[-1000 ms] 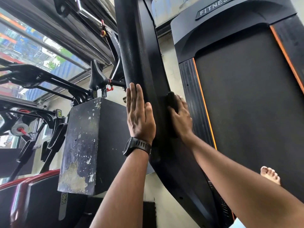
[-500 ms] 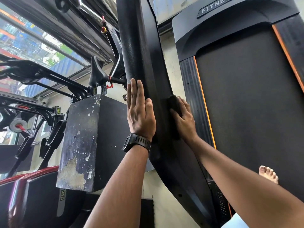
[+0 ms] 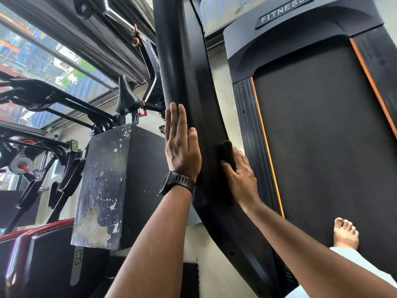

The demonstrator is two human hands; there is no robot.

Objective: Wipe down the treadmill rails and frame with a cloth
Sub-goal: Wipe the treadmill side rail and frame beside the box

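While my left hand [image 3: 182,149] steadies the rail [image 3: 184,61], the cloth [image 3: 226,152] rides its right face under my right hand [image 3: 242,179].
Left palm lies flat, fingers straight, gripping nothing. Soft, light and limp, the cloth wants bunching under curled fingers; my right hand pinches it so against the stiff rail, wrist bent, forearm reaching up from near right.

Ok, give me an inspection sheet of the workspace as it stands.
Surface: black treadmill frame, an upright post; belt with orange edging beside it.
Job's things: dark cloth, pressed on the frame's inner face.
Clutter: worn black box left of the frame.
Hands: left hand flat on the frame; right hand grips the cloth.
Cables: nothing seen.
Surroundings: exercise bikes, window, bare foot on the belt.
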